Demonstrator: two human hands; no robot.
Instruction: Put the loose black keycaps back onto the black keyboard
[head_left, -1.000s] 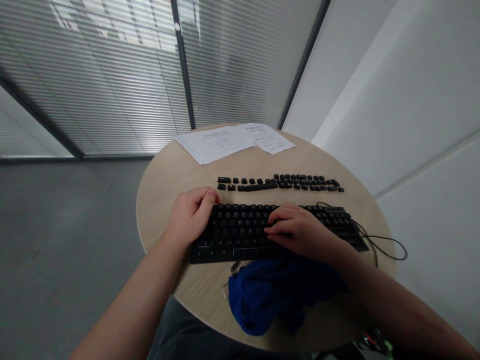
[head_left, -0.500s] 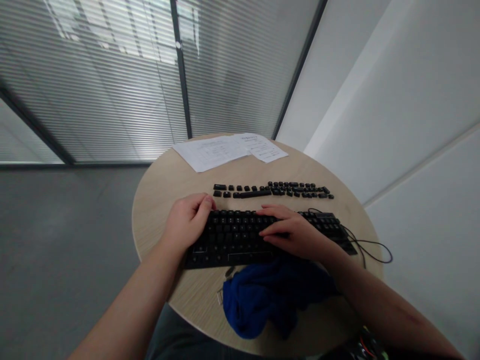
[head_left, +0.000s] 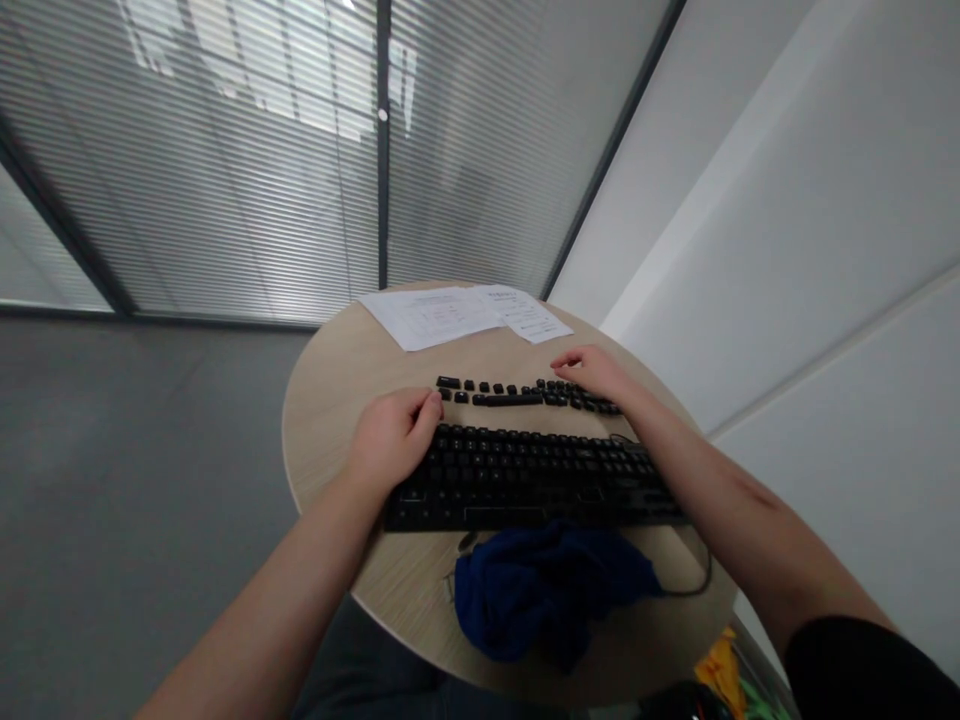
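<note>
A black keyboard [head_left: 525, 470] lies across the round table, its near rows showing bare sockets and a long outlined slot. My left hand [head_left: 396, 437] is closed around its far left corner, thumb on top. Beyond the keyboard, loose black keycaps lie in two rough rows, among them a long space bar [head_left: 514, 400]. My right hand [head_left: 598, 371] is over the right part of these rows, fingers pointing left and slightly apart, with nothing visible between them. The hand and forearm hide some keycaps and the keyboard's right end.
Printed papers [head_left: 442, 318] lie at the far edge of the round wooden table [head_left: 322, 400]. A crumpled blue cloth [head_left: 525, 595] sits in front of the keyboard, beside a small dark item [head_left: 467, 541]. A cable [head_left: 694, 590] curves at the right, and a white wall stands close by.
My right hand has left the keyboard's keys and moved forward to the loose keycaps. My left hand stays at the keyboard's left corner. The view has shifted slightly.
</note>
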